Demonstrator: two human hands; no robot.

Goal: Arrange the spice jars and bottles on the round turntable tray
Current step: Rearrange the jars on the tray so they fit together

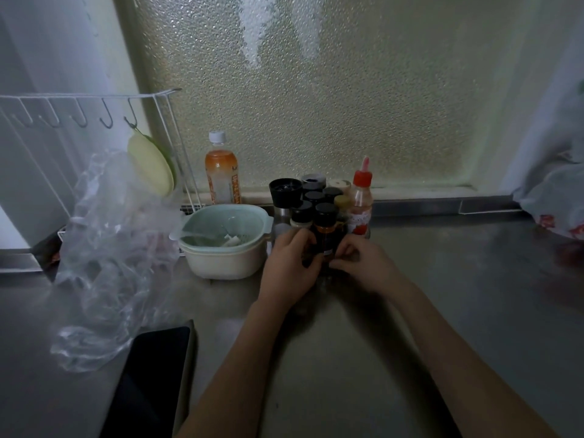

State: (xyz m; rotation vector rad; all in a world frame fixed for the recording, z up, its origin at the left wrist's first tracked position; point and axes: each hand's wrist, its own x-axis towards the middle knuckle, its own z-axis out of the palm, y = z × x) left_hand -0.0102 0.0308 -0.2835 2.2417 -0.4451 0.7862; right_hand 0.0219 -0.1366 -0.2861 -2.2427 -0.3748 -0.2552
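Both hands met at the near edge of the cluster of spice jars [316, 200], which stood packed together at the back of the steel counter [442, 279], against the sill below the frosted window [316, 90]; the turntable tray itself could not be made out, hidden under the jars and behind the hands, though the tight round grouping suggested they stood on it. The left hand [289, 267] was curled about the side of a dark amber jar with a black cap [324, 229], the nearest of the group; the right hand [360, 263] had its fingers bent narrow near the jar's foot, and whether they pinched the jar or the tray's rim could not be told; two hands low on one jar looked like steadying it into a gap without toppling its neighbours. A black pepper grinder [285, 191] stood at the cluster's left and a red-capped squeeze bottle [361, 200] at its right, tall and likely easy to knock; a pale green colander bowl [226, 238] sat just beside the left hand, crowding that side; an orange-labelled drink bottle [221, 175] stood behind it, apart from the cluster; a crumpled clear plastic bag [107, 248] and a dark phone [148, 380] lay further left, well clear of the work.
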